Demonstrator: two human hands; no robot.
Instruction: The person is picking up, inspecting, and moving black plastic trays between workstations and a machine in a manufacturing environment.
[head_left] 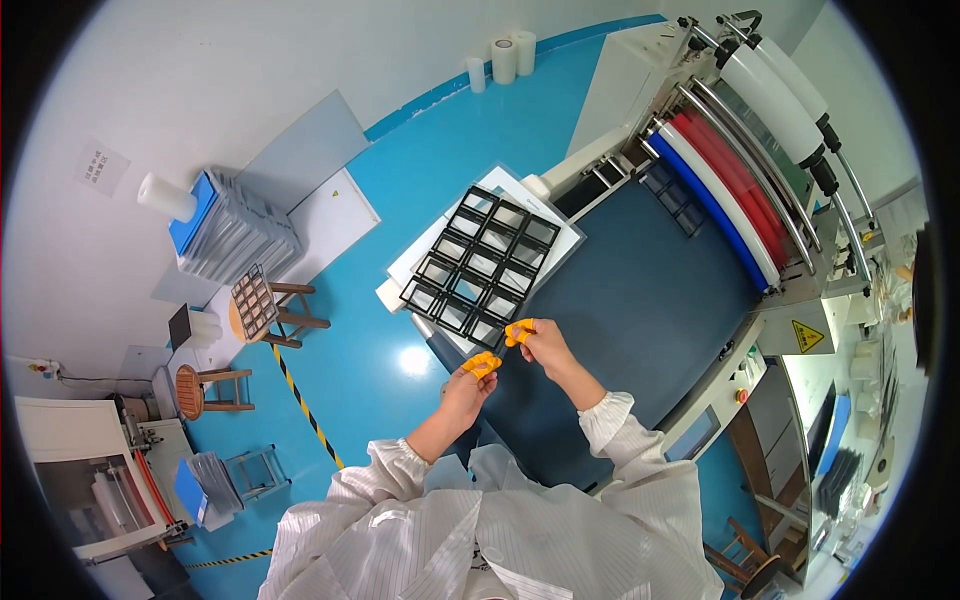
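Right, here's a bright blue floor (400, 180) under white walls, with a dark matte table (640, 300) running up to a machine (800, 290) at two o'clock that carries white, red and blue rollers (735, 185). At the table's eleven o'clock end lies a black grid frame (480, 265), thin bars around glossy square windows, resting on white sheets (420, 260). Just below it, at six o'clock from the frame, the right hand (540, 345) has orange-capped fingertips (518, 330) pinched at the frame's near edge, though whether they touch it I cannot tell. The left hand (470, 385), at seven o'clock from the right, has its orange fingertips bunched together, holding nothing visible. Wooden stools (215, 385) and stacked grey trays (240, 235) stand at nine o'clock.
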